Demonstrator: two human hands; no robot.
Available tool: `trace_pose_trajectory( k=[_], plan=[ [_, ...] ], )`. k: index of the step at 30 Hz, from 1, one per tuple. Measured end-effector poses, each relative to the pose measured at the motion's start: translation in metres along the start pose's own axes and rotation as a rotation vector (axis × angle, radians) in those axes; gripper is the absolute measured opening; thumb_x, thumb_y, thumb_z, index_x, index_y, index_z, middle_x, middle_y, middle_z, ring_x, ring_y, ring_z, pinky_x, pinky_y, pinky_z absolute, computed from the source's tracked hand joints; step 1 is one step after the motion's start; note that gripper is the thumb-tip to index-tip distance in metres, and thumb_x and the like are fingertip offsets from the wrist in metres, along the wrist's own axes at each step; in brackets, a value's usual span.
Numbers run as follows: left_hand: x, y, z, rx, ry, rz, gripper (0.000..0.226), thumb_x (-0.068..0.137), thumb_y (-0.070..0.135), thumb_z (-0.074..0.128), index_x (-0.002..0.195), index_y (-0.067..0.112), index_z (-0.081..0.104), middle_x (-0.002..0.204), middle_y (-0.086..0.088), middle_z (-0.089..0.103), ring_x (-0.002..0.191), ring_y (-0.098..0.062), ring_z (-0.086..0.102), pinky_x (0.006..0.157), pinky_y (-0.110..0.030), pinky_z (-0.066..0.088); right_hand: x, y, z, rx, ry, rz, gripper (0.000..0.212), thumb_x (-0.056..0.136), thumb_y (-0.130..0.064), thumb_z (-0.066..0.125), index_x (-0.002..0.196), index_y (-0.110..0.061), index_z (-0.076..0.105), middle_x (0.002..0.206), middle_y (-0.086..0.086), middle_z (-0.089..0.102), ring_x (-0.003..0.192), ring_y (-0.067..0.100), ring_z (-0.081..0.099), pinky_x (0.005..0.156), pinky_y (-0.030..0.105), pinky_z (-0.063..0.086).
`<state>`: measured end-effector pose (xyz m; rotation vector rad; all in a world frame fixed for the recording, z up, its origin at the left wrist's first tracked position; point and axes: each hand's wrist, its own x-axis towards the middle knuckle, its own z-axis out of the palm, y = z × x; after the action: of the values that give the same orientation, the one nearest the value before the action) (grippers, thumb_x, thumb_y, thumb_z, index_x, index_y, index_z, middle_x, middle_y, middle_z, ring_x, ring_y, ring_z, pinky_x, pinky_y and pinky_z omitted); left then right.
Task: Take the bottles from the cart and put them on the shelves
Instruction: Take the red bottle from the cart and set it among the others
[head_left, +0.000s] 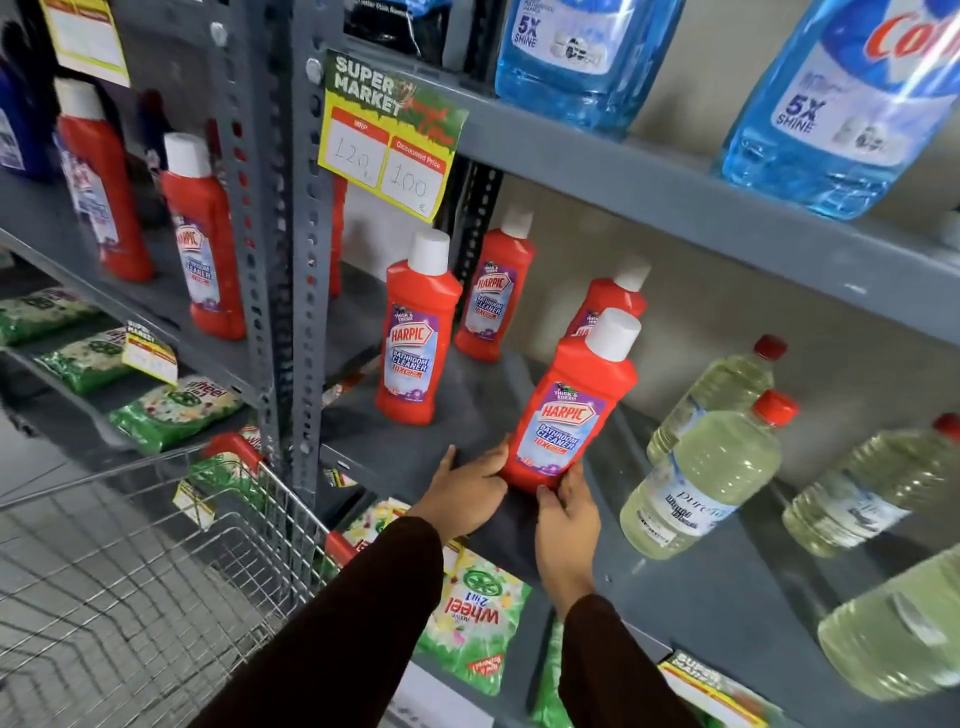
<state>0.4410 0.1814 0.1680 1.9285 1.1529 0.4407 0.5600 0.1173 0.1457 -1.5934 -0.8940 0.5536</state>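
Bottle in hand: a red Harpic bathroom cleaner bottle (569, 410) with a white cap, standing on the grey middle shelf (457, 415) near its front edge, leaning slightly to the right in this wide view, label facing the camera.
Left hand (467, 493): fingers curled against the lower left side of the bottle's base, thumb near the bottom edge; partly closed on it, dark sleeve to the wrist.
Right hand (566, 525): thumb and fingers wrapped round the lower right corner of the base from the front; closed on it together with the left.
Same shelf, behind: three more red Harpic bottles, one upright to the left (415, 332), one further back (496, 291), one directly behind the held bottle (610, 301) and partly hidden by it.
Same shelf, right: clear bottles of pale yellow-green liquid (701, 478) with red caps, just beside the held bottle but apart from it.
Shelf above: large blue liquid bottles (841, 104) marked 5X Shine.
Price tag (389, 140): yellow and green, hung on the upright post, reading 120 and 100.
Left bay: further red Harpic bottles (205, 239) on a shelf.
Cart (156, 571): wire basket at lower left, beside the shelving; what I can see of its inside holds no bottles.
Lower shelves: green Wheel detergent packets (472, 618).
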Motion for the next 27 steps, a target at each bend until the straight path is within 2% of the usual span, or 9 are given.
trace_pose_trajectory(
  k=[3, 6, 9, 11, 12, 15, 20, 24, 27],
  plan=[
    [-0.004, 0.006, 0.000, -0.060, 0.025, 0.009, 0.061, 0.092, 0.018, 0.037, 0.150, 0.034, 0.023, 0.157, 0.015, 0.028, 0.144, 0.003, 0.015, 0.121, -0.036, -0.009, -0.004, -0.009, 0.001, 0.008, 0.009, 0.019, 0.059, 0.089, 0.006, 0.051, 0.142, -0.020, 0.048, 0.125, -0.008, 0.065, 0.112, -0.002, 0.060, 0.108, 0.035, 0.044],
    [-0.016, 0.000, 0.007, -0.414, 0.261, -0.038, 0.054, 0.091, 0.014, 0.045, 0.142, 0.028, 0.043, 0.148, 0.009, 0.045, 0.146, -0.009, 0.018, 0.122, -0.031, 0.000, -0.020, -0.013, -0.006, 0.107, 0.236, 0.121, 0.062, 0.089, 0.005, 0.052, 0.147, -0.015, 0.042, 0.144, 0.003, 0.054, 0.132, 0.015, 0.051, 0.112, 0.034, 0.038],
    [-0.044, -0.023, 0.009, -0.879, 0.628, -0.021, 0.046, 0.089, 0.004, 0.048, 0.127, 0.025, 0.062, 0.118, 0.013, 0.068, 0.114, -0.008, 0.057, 0.103, -0.025, 0.044, -0.053, -0.009, -0.012, 0.151, 0.371, 0.151, 0.052, 0.092, 0.008, 0.051, 0.141, -0.006, 0.049, 0.136, 0.006, 0.057, 0.105, -0.010, 0.061, 0.093, 0.014, 0.045],
    [-0.049, -0.033, -0.004, -1.024, 0.777, -0.044, 0.050, 0.089, -0.006, 0.047, 0.130, 0.020, 0.058, 0.095, 0.018, 0.063, 0.081, 0.002, 0.056, 0.075, -0.010, 0.048, -0.074, -0.011, 0.002, 0.089, 0.273, 0.051, 0.046, 0.092, 0.015, 0.049, 0.137, 0.005, 0.049, 0.130, 0.019, 0.058, 0.082, -0.032, 0.053, 0.081, -0.009, 0.034],
    [-0.042, -0.035, -0.015, -1.066, 0.808, -0.052, 0.054, 0.089, -0.008, 0.047, 0.134, 0.019, 0.053, 0.099, 0.016, 0.061, 0.083, 0.004, 0.057, 0.076, -0.008, 0.047, -0.082, -0.011, 0.011, 0.031, 0.171, -0.021, 0.049, 0.090, 0.016, 0.052, 0.137, 0.001, 0.051, 0.128, 0.015, 0.061, 0.086, -0.036, 0.049, 0.078, -0.012, 0.031],
    [-0.012, -0.044, -0.050, -1.025, 0.740, -0.044, 0.071, 0.078, 0.007, 0.054, 0.146, 0.021, 0.036, 0.140, 0.008, 0.051, 0.124, -0.006, 0.052, 0.109, -0.029, 0.039, -0.067, -0.020, 0.054, -0.052, -0.114, -0.119, 0.062, 0.086, 0.010, 0.062, 0.138, -0.022, 0.050, 0.128, -0.018, 0.058, 0.106, -0.026, 0.048, 0.083, -0.011, 0.031],
    [0.004, -0.056, -0.076, -0.929, 0.564, -0.102, 0.076, 0.064, 0.013, 0.048, 0.140, 0.020, 0.047, 0.135, -0.002, 0.059, 0.123, -0.018, 0.055, 0.111, -0.042, 0.039, -0.003, -0.048, 0.117, -0.230, -0.293, -0.158, 0.070, 0.089, -0.002, 0.054, 0.153, -0.018, 0.028, 0.154, 0.003, 0.039, 0.139, 0.004, 0.032, 0.106, 0.003, 0.021],
    [-0.001, -0.056, -0.082, -0.915, 0.485, -0.054, 0.068, 0.070, 0.000, 0.043, 0.135, 0.020, 0.052, 0.131, -0.006, 0.061, 0.118, -0.019, 0.057, 0.105, -0.034, 0.045, 0.000, -0.044, 0.132, -0.379, -0.350, -0.180, 0.073, 0.085, -0.013, 0.054, 0.150, -0.033, 0.028, 0.137, 0.011, 0.052, 0.125, 0.024, 0.051, 0.103, 0.029, 0.039],
    [0.003, -0.062, -0.084, -0.885, 0.446, -0.040, 0.070, 0.068, -0.002, 0.042, 0.133, 0.023, 0.053, 0.131, -0.003, 0.060, 0.120, -0.018, 0.055, 0.108, -0.034, 0.042, -0.003, -0.045, 0.130, -0.317, -0.295, -0.160, 0.073, 0.083, -0.008, 0.053, 0.150, -0.030, 0.032, 0.118, 0.006, 0.061, 0.095, -0.005, 0.062, 0.095, 0.031, 0.048]
  ],
)
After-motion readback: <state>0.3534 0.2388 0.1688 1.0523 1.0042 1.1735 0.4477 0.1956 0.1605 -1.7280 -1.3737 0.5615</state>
